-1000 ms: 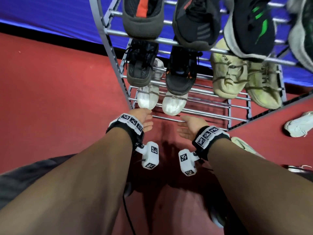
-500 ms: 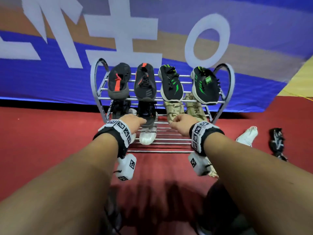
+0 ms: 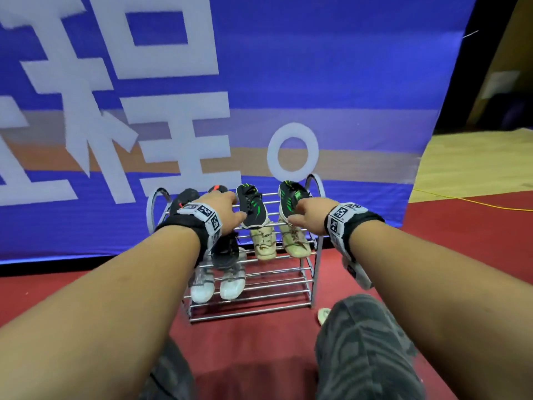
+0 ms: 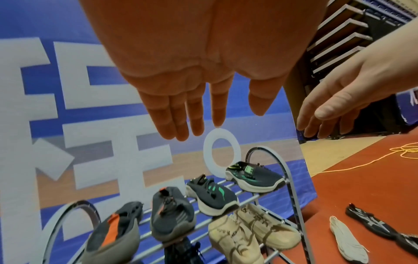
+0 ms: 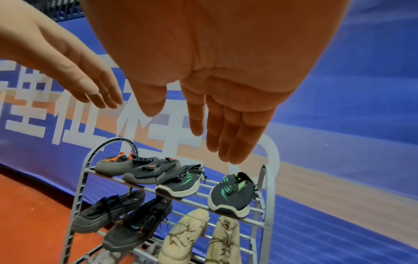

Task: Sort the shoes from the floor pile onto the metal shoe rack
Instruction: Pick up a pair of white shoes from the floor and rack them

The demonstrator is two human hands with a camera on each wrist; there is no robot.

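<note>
Hovering with fingers straight and empty, my left hand (image 3: pixel 223 210) and right hand (image 3: pixel 310 216) sit above the metal shoe rack (image 3: pixel 313 272). Below my fingertips, black-green shoes (image 5: pixel 231 192) rest on its top shelf; beige shoes (image 4: pixel 251 234) lie one shelf lower.

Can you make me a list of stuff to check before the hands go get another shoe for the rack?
1. Left hand free: ok, fingers straight, holding nothing.
2. Right hand free: ok, fingers straight, holding nothing.
3. Shoes left on the floor: ok, a black shoe lies on the red floor right of the metal shoe rack, beside a pale insole.
4. Room on the rack: ok, the bars right of the white shoes are bare.
5. Top shelf shoes sitting steady: ok, the green-striped shoes rest across the bars.
6. Matching black shoe nearby: cannot tell.
</note>
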